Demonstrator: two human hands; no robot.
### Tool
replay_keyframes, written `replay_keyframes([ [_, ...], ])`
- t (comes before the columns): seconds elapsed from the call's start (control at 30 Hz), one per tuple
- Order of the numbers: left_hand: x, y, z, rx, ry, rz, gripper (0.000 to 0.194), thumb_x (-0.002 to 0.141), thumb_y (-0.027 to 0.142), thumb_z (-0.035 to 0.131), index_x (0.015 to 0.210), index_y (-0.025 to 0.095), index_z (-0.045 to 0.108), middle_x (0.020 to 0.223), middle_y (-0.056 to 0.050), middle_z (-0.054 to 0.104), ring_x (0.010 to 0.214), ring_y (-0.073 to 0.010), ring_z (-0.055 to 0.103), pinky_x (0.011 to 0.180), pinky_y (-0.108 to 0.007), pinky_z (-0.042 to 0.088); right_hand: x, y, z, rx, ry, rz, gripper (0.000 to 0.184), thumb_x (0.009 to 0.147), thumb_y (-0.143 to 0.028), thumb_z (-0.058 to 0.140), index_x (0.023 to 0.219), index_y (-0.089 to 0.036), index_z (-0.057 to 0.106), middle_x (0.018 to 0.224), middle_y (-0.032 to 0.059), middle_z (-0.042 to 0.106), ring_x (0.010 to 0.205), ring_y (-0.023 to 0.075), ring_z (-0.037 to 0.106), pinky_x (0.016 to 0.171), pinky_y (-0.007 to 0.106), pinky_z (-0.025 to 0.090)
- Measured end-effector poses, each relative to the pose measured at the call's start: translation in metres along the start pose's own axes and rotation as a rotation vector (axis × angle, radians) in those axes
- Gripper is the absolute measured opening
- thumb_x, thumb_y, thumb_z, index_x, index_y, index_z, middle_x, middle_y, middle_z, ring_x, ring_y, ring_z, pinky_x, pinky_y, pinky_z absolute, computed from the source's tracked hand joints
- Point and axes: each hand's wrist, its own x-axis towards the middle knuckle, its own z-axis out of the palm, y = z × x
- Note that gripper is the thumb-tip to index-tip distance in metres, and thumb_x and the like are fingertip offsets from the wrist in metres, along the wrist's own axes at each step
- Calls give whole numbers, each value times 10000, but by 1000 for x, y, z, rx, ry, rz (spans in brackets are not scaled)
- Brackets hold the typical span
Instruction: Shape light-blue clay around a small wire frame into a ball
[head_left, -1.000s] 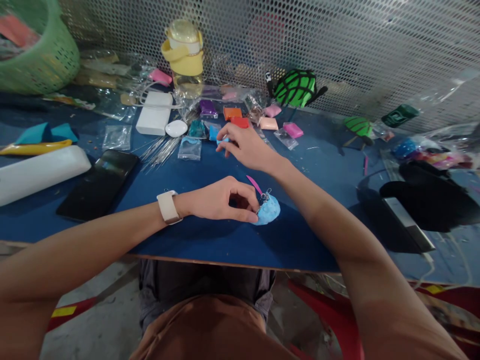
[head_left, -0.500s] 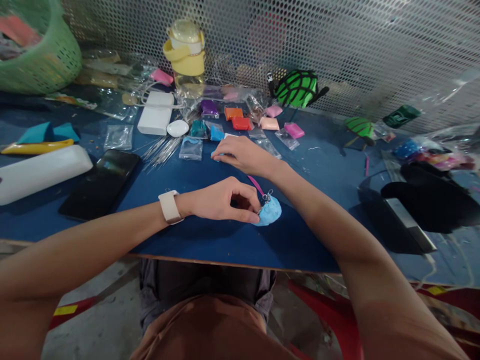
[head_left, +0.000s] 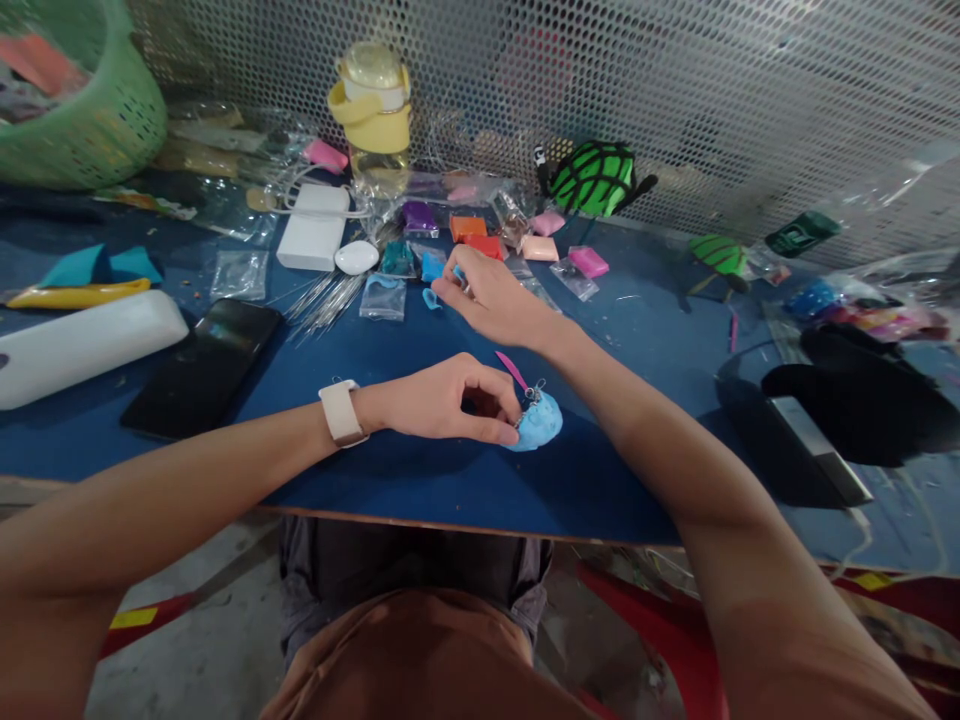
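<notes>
The right hand [head_left: 501, 298] has tilted up, baring a blue scrap [head_left: 430, 299] beside its half-curled fingers; whether it grips any is unclear, so work there seems unfinished. The left hand [head_left: 450, 400] pinches a blue lump [head_left: 543, 422] near the surface's [head_left: 450, 490] front edge.

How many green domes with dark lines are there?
2: a larger dome by the mesh panel, beyond the right hand, and a smaller dome farther right. Others may be hidden.
</notes>
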Motion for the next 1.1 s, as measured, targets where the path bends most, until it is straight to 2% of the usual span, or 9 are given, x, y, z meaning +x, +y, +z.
replay_keyframes([
  [0.17, 0, 1, 0, 7, -2, -7, 272, 1038, 416, 958, 922, 182, 880, 913, -76, 838, 765, -145, 711, 741, -294, 576, 1, 4, 0, 44, 32, -64, 320, 1104, -262, 806, 1077, -304, 489, 1015, 7, 792, 843, 227, 695, 823, 389, 560],
  [0.3, -1, 0, 0, -11, 8, -16, 266, 1028, 417, 967, 922, 189, 879, 920, -73, 837, 768, -144, 710, 738, -293, 579, 4, 4, -4, 48, 55, -18, 291, 1254, -382, 612, 985, -284, 558, 822, -6, 747, 748, 217, 681, 815, 388, 533],
  [0.4, 0, 0, 1, -52, 34, -16, 247, 1019, 398, 970, 915, 193, 880, 899, -63, 826, 762, -140, 698, 738, -289, 576, 6, 4, -11, 18, 47, -44, 354, 1277, -354, 536, 994, -247, 721, 879, 28, 804, 843, 224, 741, 902, 395, 570],
  [0.53, 0, 4, -1, -142, 169, -22, 333, 956, 460, 1040, 869, 191, 864, 865, -45, 797, 745, -129, 657, 739, -281, 576, 6, 9, -30, -8, 108, -145, 377, 1270, -460, 591, 1187, -235, 882, 1173, 80, 899, 1119, 253, 818, 1082, 435, 624],
  [0.63, 1, 4, -5, -173, 330, -32, 411, 889, 540, 1098, 850, 200, 870, 810, -26, 768, 724, -126, 650, 716, -274, 574, 6, 9, -52, 47, 175, -130, 455, 1247, -636, 623, 1316, -275, 891, 1112, 58, 893, 1024, 229, 830, 987, 416, 683],
  [0.73, 1, -2, -8, -186, 462, 8, 414, 860, 576, 1115, 851, 230, 888, 798, -19, 763, 723, -132, 667, 703, -282, 583, 0, 1, -74, 161, 271, -170, 459, 1146, -715, 780, 1302, -303, 908, 1063, 35, 901, 823, 160, 804, 809, 342, 685],
  [0.9, 2, -10, -9, -191, 573, 48, 437, 851, 624, 1112, 859, 249, 888, 790, -12, 744, 747, -135, 669, 731, -296, 590, -48, -33, -82, 268, 498, -221, 378, 1065, -630, 934, 984, -262, 898, 809, 12, 861, 644, 149, 776, 586, 311, 621],
  [1.03, 2, -10, -7, -185, 574, 45, 419, 870, 618, 1101, 893, 248, 905, 843, -25, 771, 787, -146, 704, 768, -305, 633, -101, -45, -59, 178, 626, -102, 512, 1121, -664, 840, 819, -250, 827, 610, -41, 699, 459, 92, 591, 447, 265, 468],
  [1.1, 1, -10, -6, -185, 570, 26, 398, 887, 609, 1092, 930, 249, 927, 877, -32, 792, 795, -144, 725, 777, -298, 648, -120, -41, -45, 151, 698, -67, 510, 1115, -649, 853, 804, -245, 843, 591, -39, 679, 454, 88, 586, 445, 262, 450],
])
